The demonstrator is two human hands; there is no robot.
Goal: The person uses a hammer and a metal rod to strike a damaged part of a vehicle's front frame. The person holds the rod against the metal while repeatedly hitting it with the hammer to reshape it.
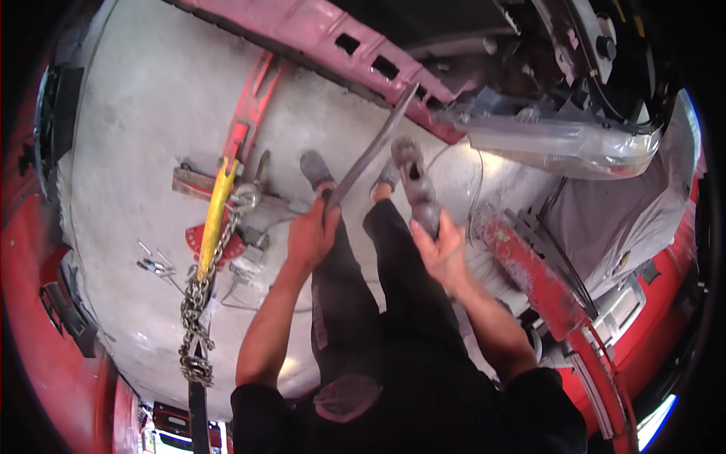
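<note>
A long, grey metal pry bar [376, 145] is gripped near its lower end by my left hand [311, 237]. It slants up to the right, and its flattened tip overlaps the red-pink metal car panel [318, 30]; I cannot tell whether they touch. My right hand [443, 256] is closed around one end of a heavy grey metal piece [412, 181], which looks like a hammer head without a handle. An oval hole shows in its side. It is held upright just right of the bar, apart from it.
On the left stands a red pulling frame [248, 106] with a yellow arm [218, 204] and a hanging chain [198, 318]. Small tools [157, 266] lie on the floor. A clear headlight [563, 147] and a red post [529, 272] are to the right.
</note>
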